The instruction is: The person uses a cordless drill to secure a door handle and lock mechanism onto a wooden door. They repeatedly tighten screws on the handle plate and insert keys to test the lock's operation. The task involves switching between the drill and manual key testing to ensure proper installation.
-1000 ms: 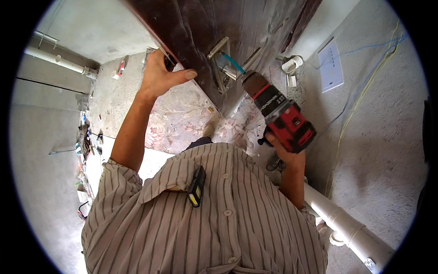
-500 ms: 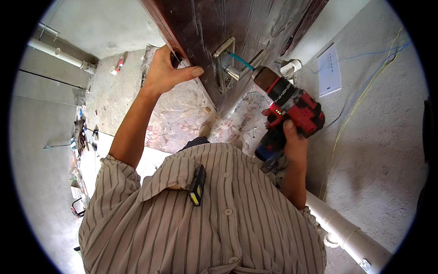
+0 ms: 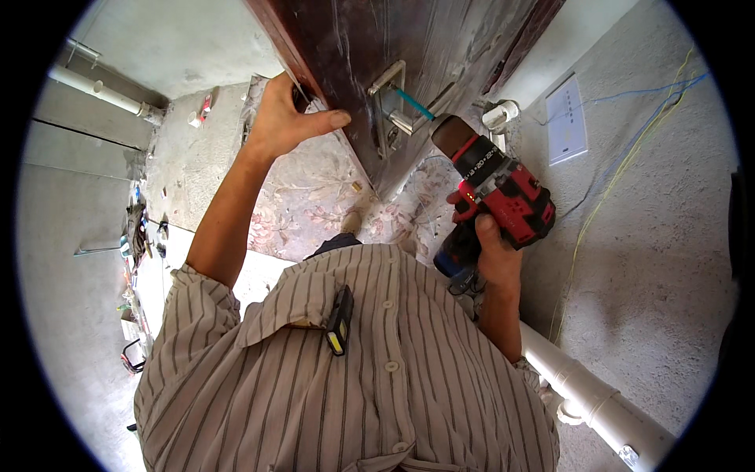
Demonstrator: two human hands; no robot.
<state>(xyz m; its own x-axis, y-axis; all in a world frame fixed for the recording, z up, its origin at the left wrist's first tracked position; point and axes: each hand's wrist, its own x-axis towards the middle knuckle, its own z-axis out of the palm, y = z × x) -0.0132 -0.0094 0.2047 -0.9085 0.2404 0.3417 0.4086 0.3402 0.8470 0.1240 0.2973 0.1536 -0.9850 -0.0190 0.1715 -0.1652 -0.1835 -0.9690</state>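
Note:
My right hand (image 3: 497, 256) is closed around the grip of a red and black cordless drill (image 3: 511, 197), fingers near its trigger. A long teal bit (image 3: 414, 104) runs from its chuck to the upper part of the metal handle plate (image 3: 387, 77) on a dark brown door (image 3: 338, 39). Below the bit the lever handle (image 3: 400, 122) sticks out from the plate. At the door's left edge my left hand (image 3: 279, 126) takes hold, thumb lying toward the door face and fingers partly hidden behind the edge. Plastic film covers much of the door.
A flowered sheet (image 3: 303, 181) covers the floor under the door. On the right wall hang a white panel (image 3: 566, 119) and loose blue and yellow wires (image 3: 621, 169). A thick pipe (image 3: 586, 393) runs at lower right. Tools and clutter (image 3: 135, 244) line the left wall.
My right hand and the drill have shifted slightly left, with the bit still at the handle plate. My left hand stays at the door edge.

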